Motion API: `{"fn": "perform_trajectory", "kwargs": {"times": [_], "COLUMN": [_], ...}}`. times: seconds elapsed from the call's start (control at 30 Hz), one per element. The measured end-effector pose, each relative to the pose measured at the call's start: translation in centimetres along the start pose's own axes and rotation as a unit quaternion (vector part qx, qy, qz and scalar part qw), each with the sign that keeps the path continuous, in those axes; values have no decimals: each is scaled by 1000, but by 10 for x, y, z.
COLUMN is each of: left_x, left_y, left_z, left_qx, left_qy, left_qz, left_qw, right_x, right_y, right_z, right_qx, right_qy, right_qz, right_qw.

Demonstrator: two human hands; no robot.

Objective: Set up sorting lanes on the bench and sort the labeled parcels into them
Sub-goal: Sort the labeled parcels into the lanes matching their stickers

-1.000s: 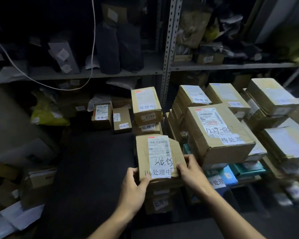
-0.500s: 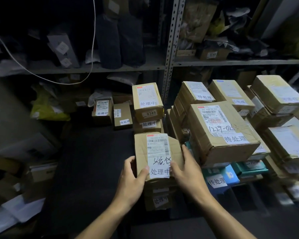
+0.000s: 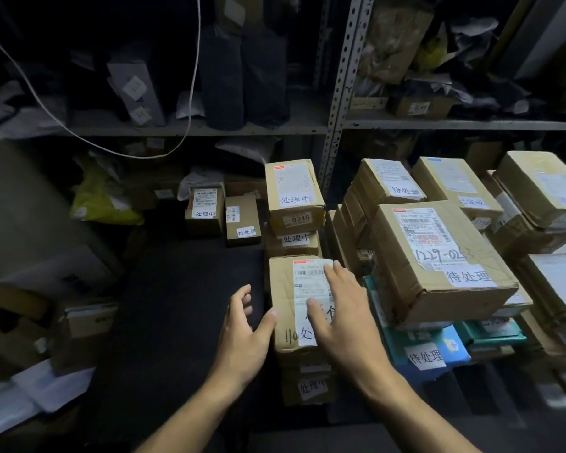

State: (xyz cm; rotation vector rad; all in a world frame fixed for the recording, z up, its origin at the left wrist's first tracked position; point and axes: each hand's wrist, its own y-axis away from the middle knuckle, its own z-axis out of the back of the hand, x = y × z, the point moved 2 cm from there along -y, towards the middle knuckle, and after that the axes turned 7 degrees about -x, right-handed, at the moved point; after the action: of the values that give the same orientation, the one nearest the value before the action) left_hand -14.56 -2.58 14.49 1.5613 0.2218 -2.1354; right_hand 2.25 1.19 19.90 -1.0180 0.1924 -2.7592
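A brown labeled parcel lies on top of a short stack of boxes in the middle of the dark bench. My right hand lies flat on the parcel's white label with fingers spread. My left hand is beside the parcel's left edge, fingers apart, thumb touching the cardboard. Behind it stand two stacked parcels with handwritten tags. To the right a large box marked 1229 tops a pile.
Two small boxes sit at the back of the bench. More stacked parcels fill the right side. A yellow bag and loose cartons crowd the left. A metal shelf upright rises behind.
Both hands have let go of the parcel's near end. My right hand slid forward onto its top, and my left hand opened beside its left edge. The parcel stays on the stack.
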Motion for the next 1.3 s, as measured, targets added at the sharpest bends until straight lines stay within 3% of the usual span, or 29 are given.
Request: {"fn": "perform_trajectory", "kwargs": {"times": [0.4,0.7,0.87,0.97,1.17,1.3], "left_x": [-8,30,71,95,139,154], "left_y": [-99,-284,-377,-414,-464,-468], "left_z": [58,98,85,73,66,55], "left_qx": [-80,-140,-131,-115,-74,-21], "left_qy": [67,74,74,46,-53,7], "left_qz": [7,64,128,145,139,112], "left_qw": [995,985,980,982,986,993], "right_x": [94,118,92,71,50,47], "right_y": [-82,-219,-273,-297,-332,-338], "right_z": [-75,-213,-295,-330,-380,-401], "right_qx": [71,158,200,185,159,161], "right_qy": [-64,-126,-87,-77,-72,-106], "right_qz": [56,-126,-217,-255,-273,-284], "right_qw": [994,971,952,946,946,939]}}
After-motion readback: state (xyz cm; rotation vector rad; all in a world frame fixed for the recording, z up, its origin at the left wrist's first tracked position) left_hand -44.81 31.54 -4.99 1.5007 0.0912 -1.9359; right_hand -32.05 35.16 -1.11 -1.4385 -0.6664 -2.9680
